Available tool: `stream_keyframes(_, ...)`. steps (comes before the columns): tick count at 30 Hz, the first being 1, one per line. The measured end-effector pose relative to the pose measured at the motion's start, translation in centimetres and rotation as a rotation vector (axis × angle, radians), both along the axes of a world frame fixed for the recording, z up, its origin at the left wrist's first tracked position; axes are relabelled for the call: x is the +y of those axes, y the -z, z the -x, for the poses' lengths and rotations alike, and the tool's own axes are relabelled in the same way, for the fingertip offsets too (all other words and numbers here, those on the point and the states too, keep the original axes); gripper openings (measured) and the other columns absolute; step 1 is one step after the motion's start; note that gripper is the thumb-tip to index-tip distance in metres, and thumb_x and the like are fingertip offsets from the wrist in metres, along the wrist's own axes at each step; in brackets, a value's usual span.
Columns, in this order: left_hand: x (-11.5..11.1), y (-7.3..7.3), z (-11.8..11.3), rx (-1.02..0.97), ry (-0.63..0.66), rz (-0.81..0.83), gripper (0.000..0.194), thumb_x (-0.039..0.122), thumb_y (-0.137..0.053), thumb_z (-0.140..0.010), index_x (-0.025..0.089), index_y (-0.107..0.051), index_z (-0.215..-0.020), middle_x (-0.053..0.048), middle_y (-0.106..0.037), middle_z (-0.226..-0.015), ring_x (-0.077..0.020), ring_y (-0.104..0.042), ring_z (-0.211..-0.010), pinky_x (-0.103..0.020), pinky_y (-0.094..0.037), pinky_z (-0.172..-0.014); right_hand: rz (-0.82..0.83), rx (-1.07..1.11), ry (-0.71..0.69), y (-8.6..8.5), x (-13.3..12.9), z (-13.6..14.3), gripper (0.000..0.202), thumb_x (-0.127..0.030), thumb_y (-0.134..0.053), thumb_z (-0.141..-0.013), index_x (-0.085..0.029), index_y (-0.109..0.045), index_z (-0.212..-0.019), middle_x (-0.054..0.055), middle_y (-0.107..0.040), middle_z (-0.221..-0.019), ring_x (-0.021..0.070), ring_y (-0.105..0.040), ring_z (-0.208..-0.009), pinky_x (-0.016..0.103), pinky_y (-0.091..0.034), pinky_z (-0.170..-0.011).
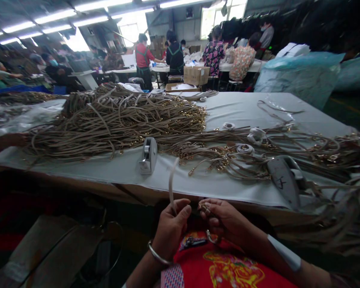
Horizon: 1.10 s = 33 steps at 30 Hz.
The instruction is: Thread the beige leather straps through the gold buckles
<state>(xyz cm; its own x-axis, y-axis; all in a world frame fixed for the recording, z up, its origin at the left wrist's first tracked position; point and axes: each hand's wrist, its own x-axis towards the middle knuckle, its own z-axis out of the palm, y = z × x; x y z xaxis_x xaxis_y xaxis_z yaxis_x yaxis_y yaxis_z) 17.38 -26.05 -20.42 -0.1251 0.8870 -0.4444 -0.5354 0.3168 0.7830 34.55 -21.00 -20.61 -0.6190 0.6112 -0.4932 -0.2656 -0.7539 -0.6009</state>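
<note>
My left hand pinches a pale flat strap that stands up from between thumb and fingers and curves at its top. Close to its right, my right hand is closed around a small gold metal clasp. A second metal clasp hangs under the right fingers. Both hands are over a red cloth with a yellow pattern, just before the table's front edge. The part of the strap inside my left palm is hidden.
A white-covered table bears a large strap pile, a grey tape dispenser and another dispenser at right. Another person's hand touches the pile's left end. Several people work behind, near a cardboard box.
</note>
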Motion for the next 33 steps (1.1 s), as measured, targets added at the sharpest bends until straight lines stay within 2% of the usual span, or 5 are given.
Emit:
stream_keyframes(4,0.3,-0.7,-0.8,0.144,0.148,-0.088,0.035,0.035,-0.085,-0.068,0.013,-0.069,-0.089,-0.004,-0.073,-0.077,-0.0149,-0.066,-0.07,-0.025,-0.054,-0.067,-0.037,-0.027,0.021,-0.4,-0.2,0.2,0.022,-0.031,-0.074,-0.078,-0.015,-0.062,-0.086,-0.004,-0.054,-0.068,0.0018,-0.029,-0.043,0.014,-0.022,-0.036)
stream_keyframes(14,-0.1,0.9,-0.5,0.165,0.091,-0.074,0.028,0.037,-0.081,-0.073,0.013,-0.069,-0.082,-0.001,-0.067,-0.07,-0.0133,-0.06,-0.066,-0.026,-0.053,-0.066,-0.269,-0.161,0.054,0.0,-0.7,0.3,0.032,-0.039,-0.081,-0.075,-0.016,-0.068,-0.095,-0.003,-0.062,-0.068,0.0034,-0.039,-0.045,0.016,-0.028,-0.04)
stream_keyframes(19,-0.2,0.9,-0.6,0.062,0.088,-0.032,0.031,0.036,-0.082,-0.071,0.015,-0.069,-0.089,-0.002,-0.07,-0.075,-0.0158,-0.064,-0.069,-0.029,-0.055,-0.069,-0.305,-0.167,0.083,0.2,-0.9,0.8,0.035,-0.041,-0.086,-0.068,-0.017,-0.075,-0.092,0.003,-0.071,-0.082,0.0132,-0.061,-0.068,0.025,-0.05,-0.064)
stream_keyframes(27,-0.6,1.1,-0.4,0.218,0.143,-0.122,0.025,0.034,-0.077,-0.077,0.013,-0.073,-0.089,-0.006,-0.073,-0.081,-0.0186,-0.065,-0.076,-0.032,-0.056,-0.075,-1.113,-0.448,-0.059,0.7,-1.0,-0.3,0.03,-0.034,-0.051,-0.098,-0.025,-0.071,-0.119,0.009,-0.066,-0.103,0.0201,-0.063,-0.092,0.031,-0.053,-0.082)
stream_keyframes(33,-0.7,0.9,-0.3,0.374,0.129,-0.216,0.023,0.034,-0.073,-0.081,0.016,-0.072,-0.095,-0.005,-0.072,-0.086,-0.0172,-0.062,-0.078,-0.028,-0.054,-0.074,-1.117,-0.475,0.007,0.4,-1.1,-0.2,0.024,-0.032,-0.056,-0.096,-0.023,-0.074,-0.109,0.009,-0.068,-0.098,0.0196,-0.063,-0.088,0.03,-0.052,-0.08)
